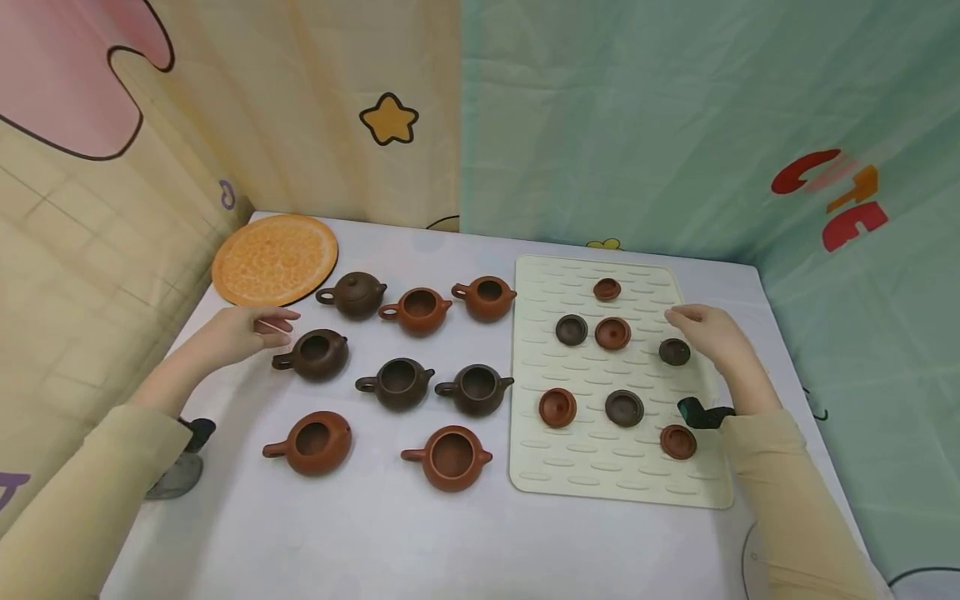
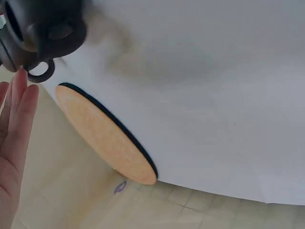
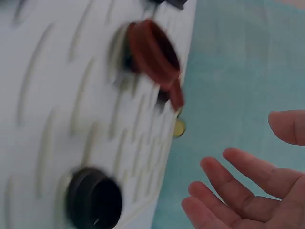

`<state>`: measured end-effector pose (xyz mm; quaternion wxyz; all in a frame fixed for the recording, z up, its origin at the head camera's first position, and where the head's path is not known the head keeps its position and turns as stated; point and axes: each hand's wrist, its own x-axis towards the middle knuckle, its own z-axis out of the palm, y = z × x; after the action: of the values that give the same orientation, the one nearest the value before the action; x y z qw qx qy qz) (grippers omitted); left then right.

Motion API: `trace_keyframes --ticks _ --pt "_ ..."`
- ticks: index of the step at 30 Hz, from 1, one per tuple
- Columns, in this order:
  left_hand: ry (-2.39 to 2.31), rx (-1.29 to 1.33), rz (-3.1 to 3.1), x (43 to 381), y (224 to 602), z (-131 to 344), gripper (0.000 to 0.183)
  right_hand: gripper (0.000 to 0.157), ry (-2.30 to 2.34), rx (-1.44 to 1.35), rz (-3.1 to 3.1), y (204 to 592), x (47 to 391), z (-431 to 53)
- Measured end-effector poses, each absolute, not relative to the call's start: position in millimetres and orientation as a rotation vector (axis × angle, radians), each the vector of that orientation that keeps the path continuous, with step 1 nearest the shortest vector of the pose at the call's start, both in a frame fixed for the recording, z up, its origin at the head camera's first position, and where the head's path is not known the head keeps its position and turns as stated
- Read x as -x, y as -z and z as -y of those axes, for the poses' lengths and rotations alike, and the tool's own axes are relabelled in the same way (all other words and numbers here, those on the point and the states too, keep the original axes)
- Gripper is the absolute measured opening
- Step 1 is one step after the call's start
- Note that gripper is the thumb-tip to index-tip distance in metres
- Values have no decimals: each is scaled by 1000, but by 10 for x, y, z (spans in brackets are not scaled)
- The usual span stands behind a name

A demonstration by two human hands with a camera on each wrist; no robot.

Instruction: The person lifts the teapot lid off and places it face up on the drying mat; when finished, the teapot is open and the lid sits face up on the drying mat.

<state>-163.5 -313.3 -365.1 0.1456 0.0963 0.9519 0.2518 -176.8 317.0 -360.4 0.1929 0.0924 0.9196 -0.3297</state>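
My left hand point(image 1: 243, 333) hovers with loosely bent fingers beside a lidless dark brown teapot point(image 1: 330, 367), holding nothing. In the left wrist view its fingers point(image 2: 26, 105) lie below a dark teapot's handle point(image 2: 40, 76). Another dark teapot point(image 1: 358, 296), just behind, wears its lid. On the right, my right hand point(image 1: 708, 333) is raised near a small dark lid point(image 1: 675, 352), its fingers point(image 3: 233, 183) spread and apart from the lids in the right wrist view. Reddish lids point(image 1: 612, 333) and dark lids point(image 1: 624, 408) lie spaced over a cream ridged mat point(image 1: 585, 487).
Several other lidless teapots, reddish point(image 1: 452, 479) and dark point(image 1: 401, 400), stand left of the mat. A round orange-patterned board point(image 1: 275, 258) lies at the back left corner. Behind the left forearm sits a grey object point(image 1: 180, 477). Printed curtains point(image 1: 600, 125) enclose the table.
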Motion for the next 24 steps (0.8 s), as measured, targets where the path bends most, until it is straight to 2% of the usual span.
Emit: trace_keyframes --ticks 5,10,18,24 --pt "-790 -295 -2761 1876 3437 3040 40 65 1004 -40 -2613 3331 1881 -2505" --pt "-850 -279 -2835 2109 3400 2932 39 51 1149 189 -2566 3237 2145 -1715" --pt "-825 -206 -2808 2303 3610 2873 36 34 1218 475 -2546 3352 2538 -345" --pt "-794 -212 -2752 2350 3771 2863 35 29 1214 567 -2509 3492 2612 398"
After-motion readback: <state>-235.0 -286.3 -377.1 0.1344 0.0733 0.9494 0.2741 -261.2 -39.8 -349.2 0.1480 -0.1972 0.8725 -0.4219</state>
